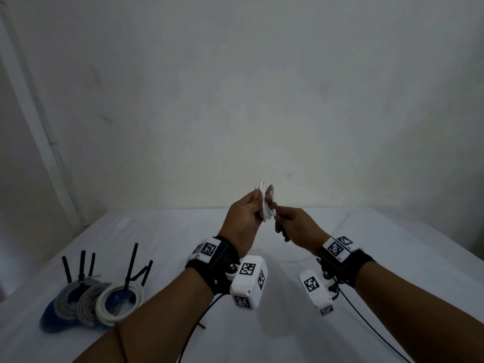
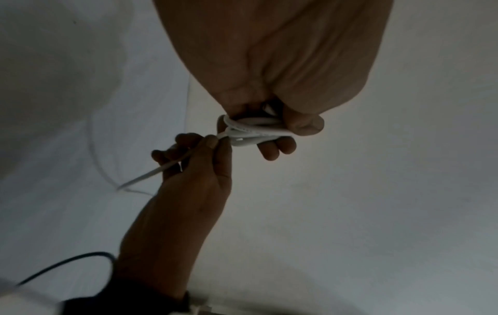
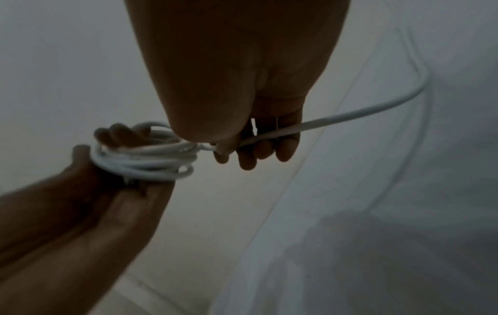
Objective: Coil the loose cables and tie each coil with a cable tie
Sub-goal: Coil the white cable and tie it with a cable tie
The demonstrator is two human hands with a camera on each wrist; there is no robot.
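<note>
A small white cable coil [image 1: 267, 203] is held up in the air above the white-covered table [image 1: 392, 258]. My left hand [image 1: 255, 208] grips it, fingers and thumb curled round the loops [image 2: 258, 124]. A white cable tie [image 2: 237, 129] wraps round the bundle. My right hand [image 1: 279, 218], just right of the coil, pinches the tie's tail [image 2: 172, 164] between thumb and forefinger. In the right wrist view the tail [image 3: 337, 117] runs out past my fingers to the right, and the coil [image 3: 145, 162] sits in the left hand [image 3: 107, 202].
At the table's front left lie three tied coils, blue, grey and white [image 1: 91, 302], with black tie tails [image 1: 131, 265] sticking up. Thin black camera leads [image 1: 366, 323] hang from both wrists. A plain wall [image 1: 262, 100] closes the back.
</note>
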